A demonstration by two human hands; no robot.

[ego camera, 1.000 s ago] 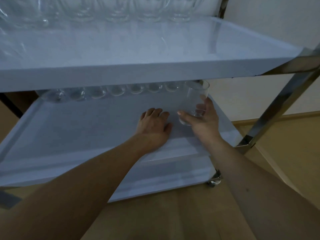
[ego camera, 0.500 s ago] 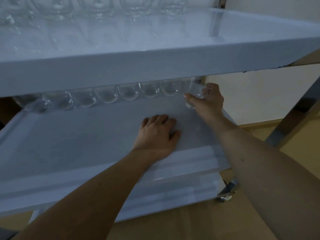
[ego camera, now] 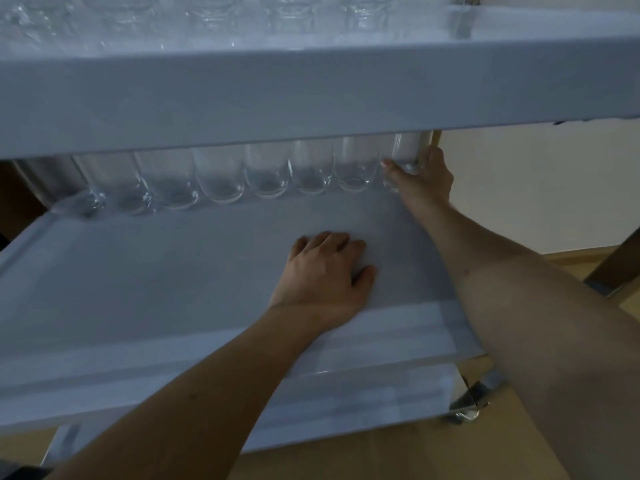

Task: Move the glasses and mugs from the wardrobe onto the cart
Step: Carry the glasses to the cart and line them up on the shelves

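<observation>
- My right hand (ego camera: pixel 424 176) grips a glass (ego camera: pixel 405 157), seemingly setting it at the row's end.
- My left hand (ego camera: pixel 327 271) rests flat on the shelf (ego camera: pixel 138 271).
- Next I release gently.

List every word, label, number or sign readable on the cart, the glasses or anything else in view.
None: no text shows on the cart shelves, the row of glasses, or the glass the right hand grips.

The cart's middle shelf (ego camera: pixel 138 289) has a row of clear glasses (ego camera: pixel 221 178) lined up along its back edge. The top shelf (ego camera: pixel 311 91) carries more glasses (ego camera: pixel 207 15), pretty blurry though.
</observation>
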